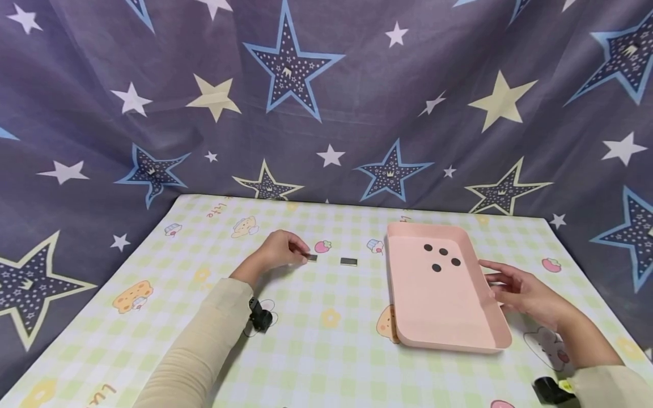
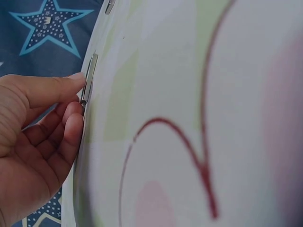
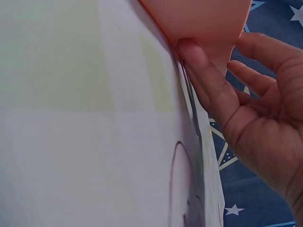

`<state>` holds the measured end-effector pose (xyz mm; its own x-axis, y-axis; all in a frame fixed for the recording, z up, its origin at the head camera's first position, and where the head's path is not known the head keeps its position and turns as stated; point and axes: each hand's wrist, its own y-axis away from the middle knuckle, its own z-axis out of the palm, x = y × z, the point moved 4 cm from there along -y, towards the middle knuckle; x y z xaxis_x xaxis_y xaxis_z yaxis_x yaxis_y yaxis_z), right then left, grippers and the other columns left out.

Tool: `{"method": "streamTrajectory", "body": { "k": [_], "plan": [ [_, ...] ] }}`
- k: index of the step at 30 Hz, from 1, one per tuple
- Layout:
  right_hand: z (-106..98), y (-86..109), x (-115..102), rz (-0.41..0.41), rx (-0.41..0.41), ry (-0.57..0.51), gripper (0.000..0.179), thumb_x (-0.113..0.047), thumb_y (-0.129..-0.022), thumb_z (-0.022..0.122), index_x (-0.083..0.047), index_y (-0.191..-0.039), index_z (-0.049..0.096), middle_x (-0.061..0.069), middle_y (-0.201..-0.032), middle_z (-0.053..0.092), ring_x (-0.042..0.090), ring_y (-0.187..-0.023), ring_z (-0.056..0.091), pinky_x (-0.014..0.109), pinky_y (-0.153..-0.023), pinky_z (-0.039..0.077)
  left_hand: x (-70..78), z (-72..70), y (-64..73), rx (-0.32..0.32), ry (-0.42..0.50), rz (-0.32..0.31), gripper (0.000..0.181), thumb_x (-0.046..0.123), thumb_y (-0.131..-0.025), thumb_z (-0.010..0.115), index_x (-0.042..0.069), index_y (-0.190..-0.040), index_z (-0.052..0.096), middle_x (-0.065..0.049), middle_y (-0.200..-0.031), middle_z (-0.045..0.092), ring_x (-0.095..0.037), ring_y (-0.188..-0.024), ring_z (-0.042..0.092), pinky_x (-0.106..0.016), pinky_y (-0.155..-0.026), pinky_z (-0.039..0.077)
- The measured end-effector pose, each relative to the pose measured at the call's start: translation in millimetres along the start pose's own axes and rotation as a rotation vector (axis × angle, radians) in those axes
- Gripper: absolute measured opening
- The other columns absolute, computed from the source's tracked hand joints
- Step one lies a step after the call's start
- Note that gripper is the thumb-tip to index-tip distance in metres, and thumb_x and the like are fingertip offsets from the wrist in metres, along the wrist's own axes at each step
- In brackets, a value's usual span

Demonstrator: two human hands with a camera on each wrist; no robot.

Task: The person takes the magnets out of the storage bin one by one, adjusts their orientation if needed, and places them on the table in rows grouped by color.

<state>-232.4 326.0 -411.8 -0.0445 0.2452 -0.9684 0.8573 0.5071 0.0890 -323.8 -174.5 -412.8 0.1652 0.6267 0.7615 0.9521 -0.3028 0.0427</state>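
My left hand is at a small dark rectangular piece lying flat on the table. In the left wrist view, thumb and fingers pinch the near end of this thin, silvery-edged piece. A similar dark rectangular piece lies a little to its right. The pink tray stands right of both, with several black discs lying apart on its floor. My right hand touches the tray's right outer wall, fingers extended and spread; the right wrist view shows the thumb against the pink wall.
A checked tablecloth printed with cartoon figures covers the table. Behind the table's far edge hangs a dark curtain with stars. A small black device is on the left wrist, another black device on the right.
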Motion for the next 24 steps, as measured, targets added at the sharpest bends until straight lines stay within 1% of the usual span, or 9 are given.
{"method": "streamTrajectory", "body": {
  "k": [2, 7, 12, 16, 19, 22, 24],
  "plan": [
    [0.3, -0.5, 0.2, 0.003, 0.008, 0.01, 0.065, -0.004, -0.099, 0.055, -0.003, -0.154, 0.021, -0.008, -0.126, 0.057, 0.011, -0.108, 0.062, 0.04, -0.08, 0.057, 0.0, -0.7, -0.2, 0.002, 0.008, -0.001, 0.016, 0.003, -0.077, 0.082, 0.006, -0.092, 0.076, -0.001, -0.08, 0.069, -0.016, -0.071, 0.06, -0.028, -0.063, 0.049],
    [0.8, -0.7, 0.5, -0.001, 0.005, 0.011, 0.065, -0.005, -0.099, 0.054, -0.001, -0.154, 0.019, -0.007, -0.127, 0.057, 0.012, -0.108, 0.063, 0.04, -0.081, 0.057, 2.5, -1.3, 0.3, 0.012, 0.018, 0.003, 0.017, 0.003, -0.078, 0.081, 0.005, -0.094, 0.076, -0.002, -0.079, 0.068, -0.017, -0.072, 0.057, -0.029, -0.063, 0.048],
    [0.6, -0.6, 1.2, 0.0, 0.003, 0.003, 0.065, -0.005, -0.099, 0.054, -0.002, -0.154, 0.019, -0.006, -0.127, 0.057, 0.012, -0.109, 0.062, 0.04, -0.082, 0.056, 9.0, -1.6, 0.7, 0.029, 0.038, 0.009, 0.018, 0.001, -0.078, 0.079, 0.003, -0.096, 0.075, -0.004, -0.079, 0.067, -0.018, -0.072, 0.057, -0.029, -0.064, 0.048],
    [-0.1, -0.2, 0.4, -0.004, -0.016, 0.016, 0.065, -0.005, -0.1, 0.053, -0.002, -0.154, 0.019, -0.005, -0.128, 0.056, 0.011, -0.109, 0.062, 0.04, -0.082, 0.056, 15.1, -1.0, 0.7, 0.032, 0.047, 0.013, 0.018, 0.002, -0.079, 0.078, 0.003, -0.097, 0.075, -0.003, -0.08, 0.068, -0.017, -0.073, 0.06, -0.028, -0.064, 0.049],
    [-0.5, -0.1, -2.1, -0.002, -0.027, 0.043, 0.063, -0.005, -0.1, 0.053, 0.0, -0.153, 0.019, 0.001, -0.13, 0.055, 0.01, -0.11, 0.061, 0.041, -0.081, 0.057, 19.4, 0.0, 0.4, 0.031, 0.053, 0.022, 0.018, 0.002, -0.08, 0.078, 0.002, -0.098, 0.075, -0.003, -0.08, 0.069, -0.017, -0.074, 0.061, -0.028, -0.065, 0.049],
    [-0.4, -0.3, -4.9, 0.011, -0.017, 0.061, 0.063, -0.007, -0.1, 0.053, 0.001, -0.153, 0.019, 0.01, -0.133, 0.051, 0.009, -0.109, 0.061, 0.044, -0.079, 0.057, 22.6, 1.8, 0.1, 0.029, 0.062, 0.042, 0.018, 0.002, -0.081, 0.077, 0.0, -0.099, 0.075, -0.003, -0.081, 0.069, -0.016, -0.074, 0.061, -0.027, -0.066, 0.05],
    [-0.2, 0.2, -6.1, 0.013, -0.013, 0.061, 0.063, -0.007, -0.101, 0.053, 0.0, -0.153, 0.019, 0.012, -0.135, 0.049, 0.009, -0.11, 0.06, 0.045, -0.079, 0.057, 24.8, 3.4, -0.2, 0.028, 0.063, 0.057, 0.019, 0.002, -0.081, 0.077, -0.001, -0.099, 0.074, -0.004, -0.082, 0.07, -0.015, -0.074, 0.061, -0.027, -0.066, 0.05]
  ]
}}
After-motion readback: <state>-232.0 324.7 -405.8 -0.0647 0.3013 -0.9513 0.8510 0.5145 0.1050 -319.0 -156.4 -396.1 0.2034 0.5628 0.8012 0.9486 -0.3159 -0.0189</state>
